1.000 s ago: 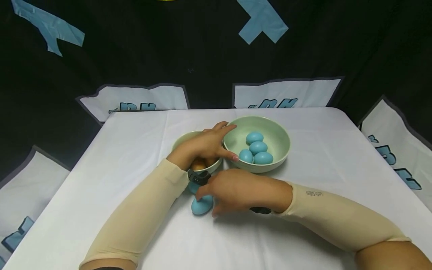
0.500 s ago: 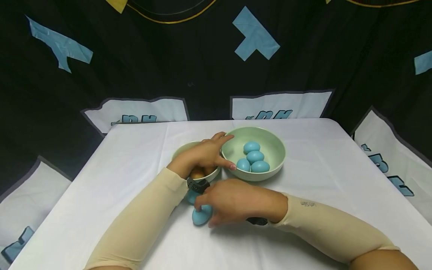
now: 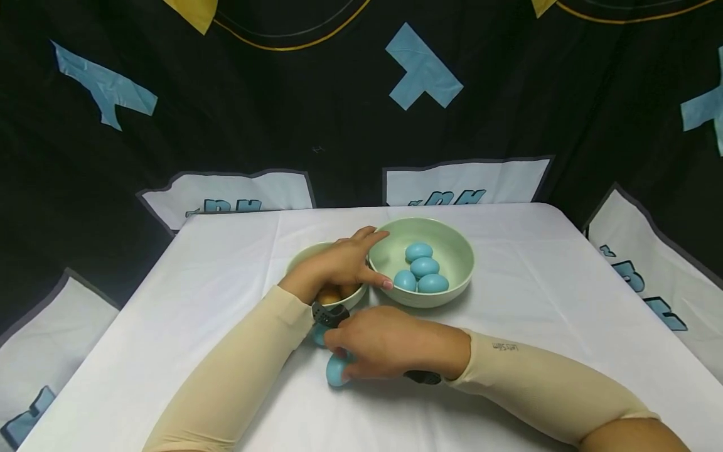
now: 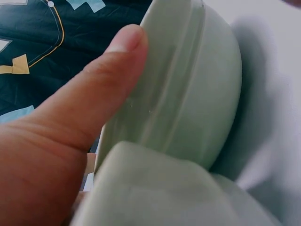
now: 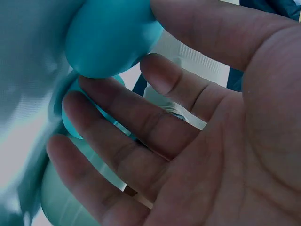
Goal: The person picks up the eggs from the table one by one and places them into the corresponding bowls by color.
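Note:
With thumb and fingertips, my right hand [image 3: 390,342] pinches a blue egg [image 3: 335,371] on the white cloth; the right wrist view shows this egg [image 5: 110,35] between them. Another blue egg [image 3: 319,334] lies just behind it, partly covered by the hand. My left hand [image 3: 346,263] reaches over a small green bowl [image 3: 307,252] and touches the left side of a larger green bowl [image 3: 452,251]. Its thumb [image 4: 94,89] lies straight along that bowl's outer wall. Several blue eggs [image 3: 425,267] sit in the larger bowl. Brown eggs [image 3: 329,295] show in the small one, partly hidden.
Both bowls stand side by side on a table with a white cloth [image 3: 508,263]. A black curtain [image 3: 271,113] with blue patches hangs behind the far edge. Dark straps [image 3: 330,316] circle the wrists.
The right hand's fingers have closed from above onto the near blue egg, which has turned a little. The left hand keeps its place at the bowls. The head view has tilted up.

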Tool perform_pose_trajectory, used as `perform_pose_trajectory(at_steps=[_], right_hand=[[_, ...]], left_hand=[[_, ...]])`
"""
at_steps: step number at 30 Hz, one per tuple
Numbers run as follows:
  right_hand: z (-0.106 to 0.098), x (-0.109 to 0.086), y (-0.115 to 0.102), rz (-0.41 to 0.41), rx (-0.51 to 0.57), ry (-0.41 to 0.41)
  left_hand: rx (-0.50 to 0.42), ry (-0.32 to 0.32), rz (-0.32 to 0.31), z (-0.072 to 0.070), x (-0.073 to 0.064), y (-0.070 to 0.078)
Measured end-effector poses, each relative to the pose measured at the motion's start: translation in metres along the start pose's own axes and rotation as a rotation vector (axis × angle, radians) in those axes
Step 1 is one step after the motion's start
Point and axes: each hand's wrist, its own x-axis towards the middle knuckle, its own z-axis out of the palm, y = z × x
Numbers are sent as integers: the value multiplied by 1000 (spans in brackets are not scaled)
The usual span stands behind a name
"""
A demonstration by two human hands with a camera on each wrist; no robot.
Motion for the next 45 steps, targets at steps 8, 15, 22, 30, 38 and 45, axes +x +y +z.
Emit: perform_pose_trajectory(at_steps=[8, 15, 22, 30, 38, 45], right_hand=[[1, 6, 4, -7, 18, -35], [-1, 7, 7, -28, -32, -48], [-5, 7, 9, -14, 24, -44], [-10, 4, 13, 16, 74, -43], [-5, -2, 14, 34, 84, -41], [0, -4, 12, 95, 118, -127]], left_hand=[[-7, 5, 5, -6, 1, -2], [12, 4, -3, -9, 4, -3], [59, -8, -12, -16, 6, 1], [67, 4, 16, -22, 7, 6], [55, 8, -6, -14, 5, 7], [58, -13, -19, -2, -2, 3]])
